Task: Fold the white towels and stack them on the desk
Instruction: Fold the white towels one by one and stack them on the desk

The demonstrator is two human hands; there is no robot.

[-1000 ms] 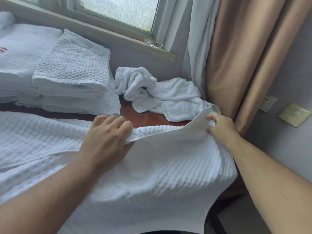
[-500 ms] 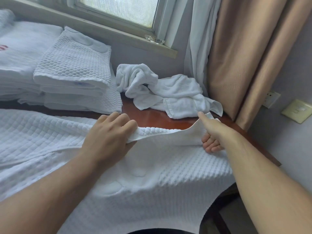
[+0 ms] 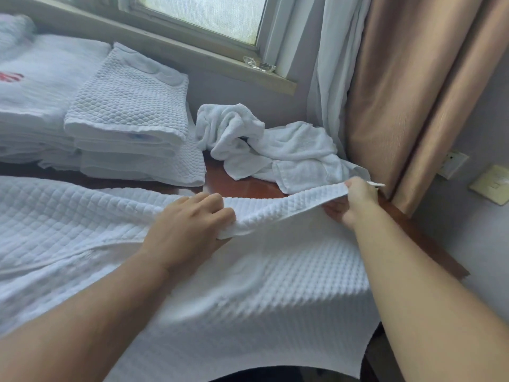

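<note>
Waffle towel (image 3: 275, 285), spread on the desk (image 3: 242, 186) at 6 o'clock, is gripped along its raised hem by the curled left hand (image 3: 190, 230) and pinched at 3 o'clock by the right hand (image 3: 355, 199); hem should be drawn taut and level.

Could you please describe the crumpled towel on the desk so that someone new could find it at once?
Start at the window and drop to the brown desk below its sill. The crumpled towel lies at the back, beside the curtains. Unlike the folded stacks to its left, it is a loose, rumpled heap.
</note>
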